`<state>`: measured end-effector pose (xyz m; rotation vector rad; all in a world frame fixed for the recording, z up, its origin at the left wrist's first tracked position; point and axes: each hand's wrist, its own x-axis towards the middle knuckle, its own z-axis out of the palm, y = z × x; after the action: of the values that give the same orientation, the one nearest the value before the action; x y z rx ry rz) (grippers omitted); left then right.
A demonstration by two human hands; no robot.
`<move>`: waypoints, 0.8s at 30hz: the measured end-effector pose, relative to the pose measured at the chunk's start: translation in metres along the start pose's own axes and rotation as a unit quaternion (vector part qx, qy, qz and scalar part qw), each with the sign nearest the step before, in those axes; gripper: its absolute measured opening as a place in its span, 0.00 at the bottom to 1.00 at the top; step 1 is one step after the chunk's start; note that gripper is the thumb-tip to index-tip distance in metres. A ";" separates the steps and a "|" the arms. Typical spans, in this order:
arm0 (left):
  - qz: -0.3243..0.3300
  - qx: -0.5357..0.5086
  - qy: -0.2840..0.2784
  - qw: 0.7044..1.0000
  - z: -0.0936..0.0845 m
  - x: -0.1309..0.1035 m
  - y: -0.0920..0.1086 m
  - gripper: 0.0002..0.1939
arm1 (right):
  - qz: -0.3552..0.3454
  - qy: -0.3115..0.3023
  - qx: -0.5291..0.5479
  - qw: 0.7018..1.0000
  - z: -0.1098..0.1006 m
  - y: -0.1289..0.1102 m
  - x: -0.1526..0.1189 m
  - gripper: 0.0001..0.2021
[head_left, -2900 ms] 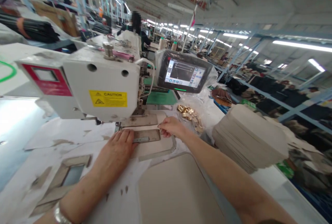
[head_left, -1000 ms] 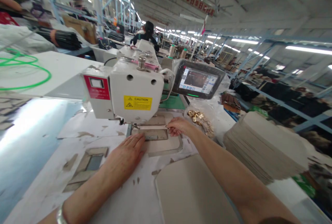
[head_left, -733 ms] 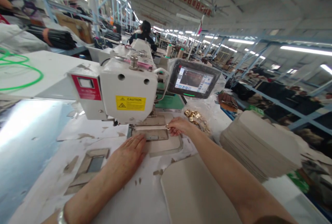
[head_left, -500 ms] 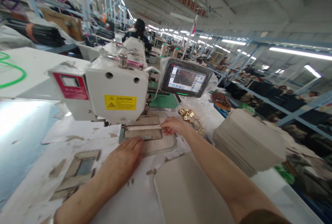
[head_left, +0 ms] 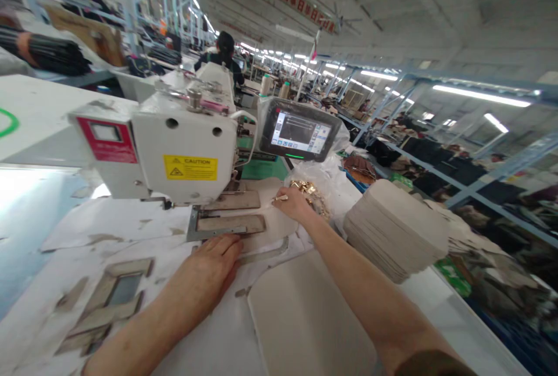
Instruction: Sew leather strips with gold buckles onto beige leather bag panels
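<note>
My left hand lies palm down, fingers stretched out, by the front edge of the metal clamp frame under the sewing machine head. Beneath the clamp is a beige panel with rounded corners. At the panel's right side my right hand has its fingers curled together, with a small gold-coloured piece showing at them; its exact kind is unclear. Just behind that hand sit several gold metal fittings in a clear plastic bag.
Another beige panel lies in front of me. A tall stack of beige panels stands to the right. Left of my arm is a beige-edged frame. A control screen stands behind the clamp. A person sits farther back.
The beige panel has shifted right relative to the clamp, uncovering a curved grey edge below it. My right hand has turned and risen slightly; the gold-coloured piece now shows. My left hand stays by the clamp.
</note>
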<state>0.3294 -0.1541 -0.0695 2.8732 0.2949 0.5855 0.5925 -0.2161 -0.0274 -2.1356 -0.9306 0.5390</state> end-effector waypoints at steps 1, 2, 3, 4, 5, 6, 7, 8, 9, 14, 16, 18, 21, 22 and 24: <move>0.000 -0.003 0.001 1.000 0.000 -0.001 0.001 0.17 | -0.015 0.010 -0.001 1.000 -0.012 0.001 0.000 0.07; 0.002 -0.007 0.004 1.000 0.000 -0.001 0.001 0.17 | -0.027 0.015 -0.003 1.000 -0.024 0.003 -0.002 0.06; 0.006 -0.011 0.009 1.000 0.001 -0.001 0.002 0.18 | -0.036 0.011 0.002 0.999 -0.035 0.005 -0.004 0.06; 0.013 -0.013 0.018 1.000 0.001 -0.002 0.002 0.18 | -0.043 0.001 0.019 0.999 -0.046 0.008 -0.008 0.07; 0.021 -0.011 0.029 0.999 0.002 -0.001 0.002 0.18 | -0.048 -0.016 0.049 0.998 -0.055 0.010 -0.012 0.09; 0.030 -0.006 0.041 0.999 0.003 -0.001 0.002 0.18 | -0.050 -0.035 0.089 0.994 -0.063 0.013 -0.017 0.11; 0.039 0.000 0.052 0.998 0.005 0.000 0.002 0.18 | -0.052 -0.055 0.133 0.988 -0.069 0.015 -0.022 0.13; 0.049 0.003 0.062 0.997 0.006 0.001 0.003 0.18 | -0.052 -0.072 0.174 0.981 -0.074 0.017 -0.027 0.15; 0.057 0.005 0.071 0.996 0.007 0.002 0.003 0.18 | -0.053 -0.084 0.205 0.974 -0.079 0.019 -0.032 0.16; 0.065 -0.024 0.069 0.995 0.013 0.009 0.011 0.18 | -0.077 -0.089 0.233 0.965 -0.093 0.021 -0.051 0.17; 0.052 -0.041 0.036 0.997 0.014 0.012 0.021 0.18 | -0.078 -0.091 0.235 0.965 -0.098 0.022 -0.058 0.17; 0.029 -0.054 -0.016 0.998 0.013 0.017 0.035 0.17 | -0.077 -0.092 0.237 0.964 -0.102 0.023 -0.066 0.17; -0.011 -0.052 -0.111 0.992 0.009 0.026 0.059 0.17 | -0.069 -0.087 0.237 0.965 -0.104 0.024 -0.079 0.17; -0.020 -0.047 -0.140 0.989 0.008 0.029 0.066 0.17 | -0.059 -0.083 0.237 0.966 -0.106 0.025 -0.084 0.17; -0.034 -0.040 -0.186 0.981 0.004 0.034 0.076 0.16 | -0.032 -0.076 0.233 0.969 -0.116 0.026 -0.099 0.18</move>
<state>0.3734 -0.2198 -0.0433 2.8065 0.2986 0.0405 0.6107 -0.3562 0.0357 -1.6536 -0.8523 0.8098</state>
